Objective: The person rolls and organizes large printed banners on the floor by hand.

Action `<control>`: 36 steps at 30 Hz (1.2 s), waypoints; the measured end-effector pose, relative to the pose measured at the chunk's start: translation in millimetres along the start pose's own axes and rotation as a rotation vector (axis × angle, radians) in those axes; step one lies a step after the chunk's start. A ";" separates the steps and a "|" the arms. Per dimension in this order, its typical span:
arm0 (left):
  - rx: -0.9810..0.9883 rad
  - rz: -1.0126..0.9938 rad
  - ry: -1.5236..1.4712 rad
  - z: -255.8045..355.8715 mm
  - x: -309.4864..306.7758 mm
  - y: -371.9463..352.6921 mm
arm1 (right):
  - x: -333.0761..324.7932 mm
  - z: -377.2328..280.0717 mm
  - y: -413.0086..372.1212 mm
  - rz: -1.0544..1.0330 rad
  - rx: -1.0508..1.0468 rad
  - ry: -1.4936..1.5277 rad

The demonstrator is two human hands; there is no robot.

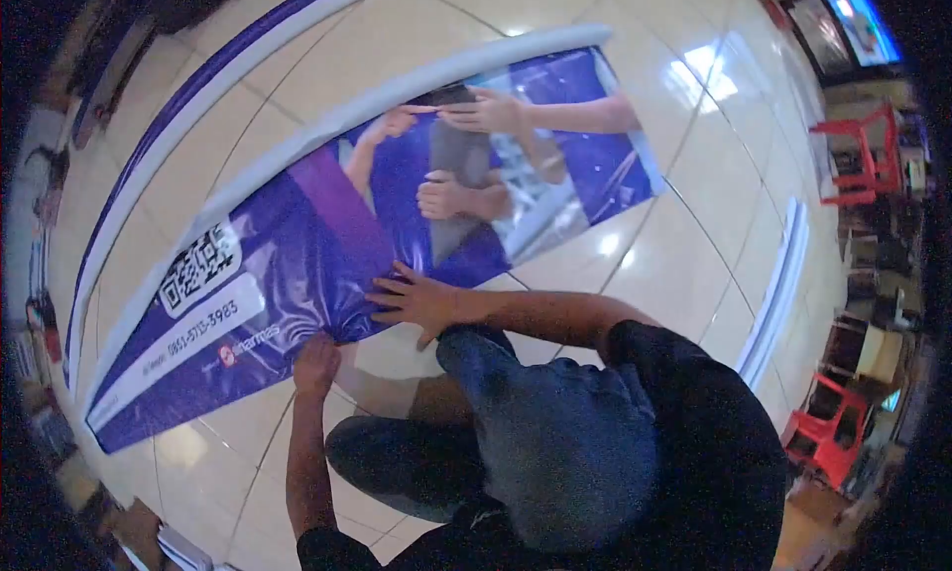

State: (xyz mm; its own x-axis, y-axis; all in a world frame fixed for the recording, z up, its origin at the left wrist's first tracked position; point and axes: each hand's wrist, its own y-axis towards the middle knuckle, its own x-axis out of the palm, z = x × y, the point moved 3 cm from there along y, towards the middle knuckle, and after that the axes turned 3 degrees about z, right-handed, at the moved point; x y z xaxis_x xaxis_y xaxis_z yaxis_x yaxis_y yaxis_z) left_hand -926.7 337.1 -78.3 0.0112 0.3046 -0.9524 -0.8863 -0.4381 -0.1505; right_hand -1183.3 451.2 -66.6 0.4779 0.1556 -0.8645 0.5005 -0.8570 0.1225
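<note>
A glossy purple vinyl banner (273, 209) lies on the tiled floor in front of me, with a QR code, a phone number and printed arms and hands on it. My left hand (317, 363) is closed at the banner's near edge, its fingertips partly hidden, and creases fan out of the vinyl there. To its right, my right hand (426, 303) lies flat on the banner near the same edge, fingers spread. A white border strip (416, 80) runs along the banner's far side.
A long purple-and-white strip (159, 135) curves along the floor beyond the banner. White strips (778, 288) lie on the right. Red plastic chairs (861, 155) and a lit screen (861, 24) stand at the right side. My bent knees are close to the banner's near edge.
</note>
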 end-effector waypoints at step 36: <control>-0.027 0.028 -0.119 101.9 19.8 81.7 | -139.1 116.1 -346.1 0.161 0.868 -0.204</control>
State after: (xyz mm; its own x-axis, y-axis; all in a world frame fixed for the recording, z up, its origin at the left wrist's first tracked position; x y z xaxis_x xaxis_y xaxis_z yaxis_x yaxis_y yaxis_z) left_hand -1046.1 393.5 -82.4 -0.0704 0.3896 -0.9183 -0.8728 -0.4697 -0.1324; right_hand -1506.8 669.1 -45.3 0.3168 -0.0176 -0.9483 -0.3208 -0.9429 -0.0897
